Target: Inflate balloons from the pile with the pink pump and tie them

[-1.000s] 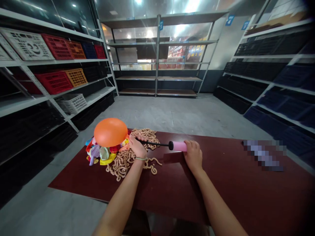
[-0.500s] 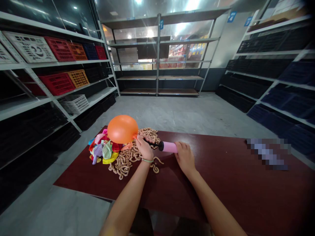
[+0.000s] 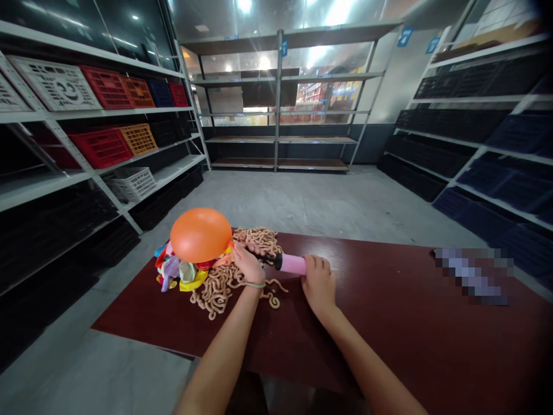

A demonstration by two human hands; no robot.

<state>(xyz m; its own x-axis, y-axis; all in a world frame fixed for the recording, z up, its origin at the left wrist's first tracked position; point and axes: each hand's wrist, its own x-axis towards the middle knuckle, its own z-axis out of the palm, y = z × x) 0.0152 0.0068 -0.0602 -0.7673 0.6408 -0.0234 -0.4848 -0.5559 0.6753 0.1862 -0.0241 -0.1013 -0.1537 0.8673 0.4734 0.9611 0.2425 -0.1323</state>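
An inflated orange balloon (image 3: 201,235) sits over a heap of limp coloured balloons (image 3: 171,271) at the table's left. Its neck is at the fingers of my left hand (image 3: 249,264), which is closed around the black front end of a hand pump. My right hand (image 3: 318,285) wraps round the far end of the pump's pink barrel (image 3: 292,264). Beneath and around my left hand lie many tan, curled, rope-like pieces (image 3: 216,291). The pump nozzle inside the balloon neck is hidden by my fingers.
The dark red table (image 3: 389,323) bears a blurred, pixelated flat item (image 3: 469,275) at the right. Metal shelves with coloured crates (image 3: 103,147) stand at the left, a bare rack (image 3: 276,138) at the back, and dark crates (image 3: 436,144) on shelves at the right.
The orange balloon looks larger and has moved left. Both hands and the pump have shifted slightly left, with the grips kept.
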